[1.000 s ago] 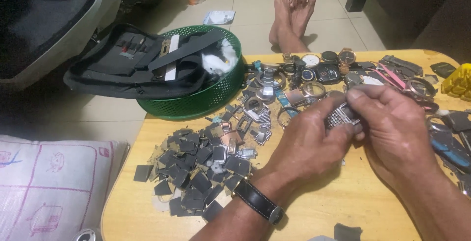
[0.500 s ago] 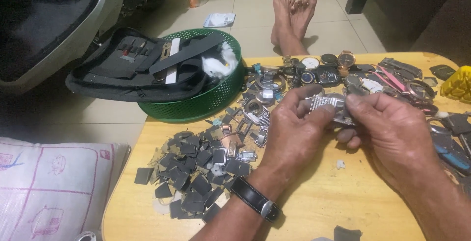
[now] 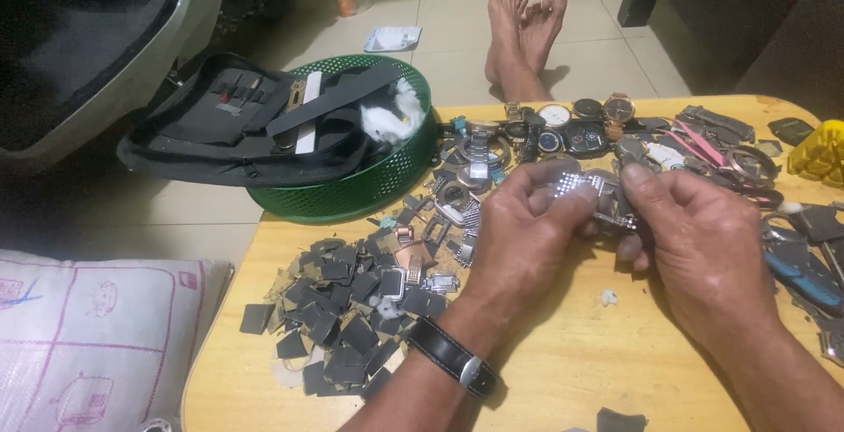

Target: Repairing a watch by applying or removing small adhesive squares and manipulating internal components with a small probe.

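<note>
Left hand and right hand both pinch the silver metal watch bracelet, lying crosswise between them.

a basket sits at the desk's far left corner, a tool pouch lying across it. scrap pieces lie before it; watches line the far edge.

Left of the green basket you see a black tool pouch; below it, dark scraps litter the desk.
</note>
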